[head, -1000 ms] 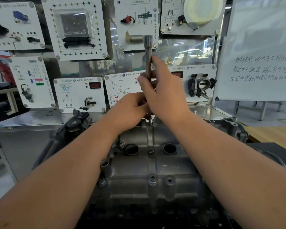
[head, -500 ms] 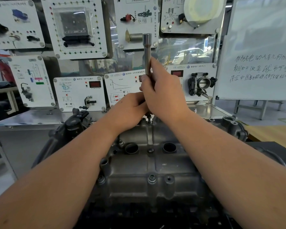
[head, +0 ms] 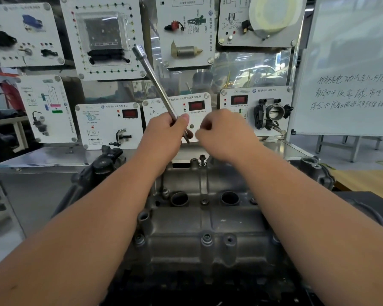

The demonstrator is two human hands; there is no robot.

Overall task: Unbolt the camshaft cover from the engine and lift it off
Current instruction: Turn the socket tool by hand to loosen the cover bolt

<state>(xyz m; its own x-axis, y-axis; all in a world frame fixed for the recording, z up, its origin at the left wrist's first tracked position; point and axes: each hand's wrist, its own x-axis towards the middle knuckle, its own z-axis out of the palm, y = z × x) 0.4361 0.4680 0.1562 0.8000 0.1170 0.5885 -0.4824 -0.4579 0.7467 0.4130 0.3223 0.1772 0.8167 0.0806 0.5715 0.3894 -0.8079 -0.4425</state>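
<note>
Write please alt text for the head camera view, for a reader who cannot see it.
A person's left hand grips a long socket wrench, tilted up and to the left, above a grey camshaft cover. The right hand, fingers curled, hovers beside it over a raised bolt at the cover's far edge.

both forearms reach forward; left hand (head: 164, 131) grips a tilted socket extension bar (head: 157, 85), right hand (head: 224, 134) beside it, fingers curled, blurred.

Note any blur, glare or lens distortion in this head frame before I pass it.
Head view: the right hand is smeared by motion blur; the left hand and extension bar are sharper. Wide-angle bending curves the whiteboard edge. Reflections wash over the clear panel. The camshaft cover is evenly lit.
</note>
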